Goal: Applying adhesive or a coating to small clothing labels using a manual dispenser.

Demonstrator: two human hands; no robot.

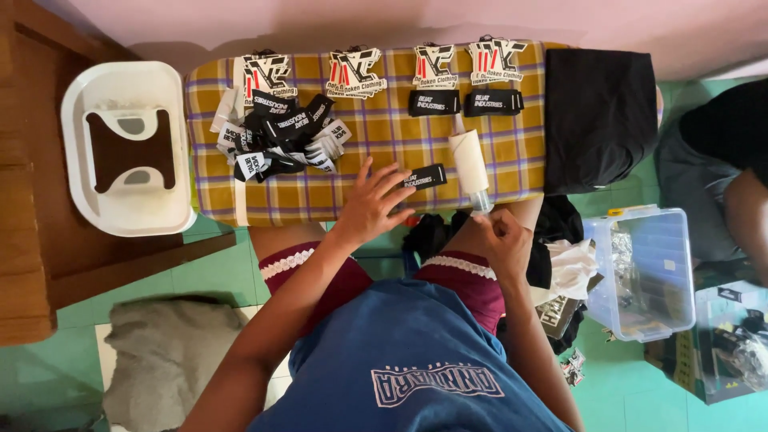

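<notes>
My left hand (374, 202) lies flat with fingers spread on a yellow checked board (384, 132), its fingertips almost touching a single black woven label (424, 177). My right hand (504, 238) is curled into a loose fist near the board's front edge, just below the clear tip of a cream roll (469, 164); whether it pinches anything cannot be made out. A heap of black and white labels (280, 136) sits to the left. Along the far edge lie several cut-out hang tags (353, 73) and two more black labels (464, 102).
A folded black garment (598, 108) covers the board's right end. A white plastic tub (128, 148) stands on a wooden bench at left. A clear plastic box (644, 272) sits on the green floor at right, beside another person's arm (740, 212). Grey cloth (168, 352) lies lower left.
</notes>
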